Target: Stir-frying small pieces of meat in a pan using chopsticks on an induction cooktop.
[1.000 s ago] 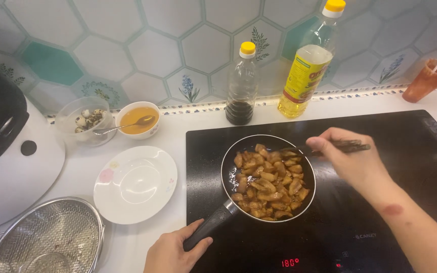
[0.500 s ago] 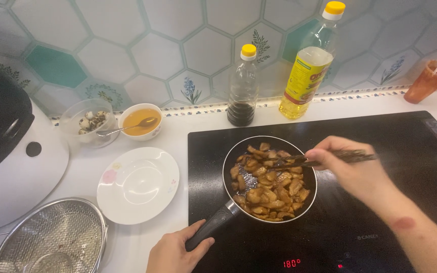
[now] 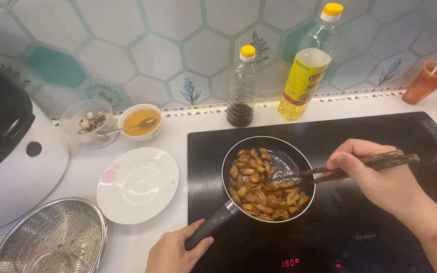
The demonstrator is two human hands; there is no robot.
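Your left hand (image 3: 175, 250) is clenched around the black handle of the frying pan (image 3: 268, 178), which sits on the dark induction hob (image 3: 380, 242) set in the counter (image 3: 127, 242). Your right hand (image 3: 375, 177) grips a pair of dark chopsticks (image 3: 360, 166), tips down among the browned, glazed pieces (image 3: 264, 189) heaped on the near side of the pan. To stir well, I would keep the handle pinned so the pan stays flat — then sweep the tips along the pan floor, pushing pieces into the bare far side. Keep your wrist above the rim, away from the hot metal. The white plate (image 3: 137, 184) lies just left of the hob — within reach.
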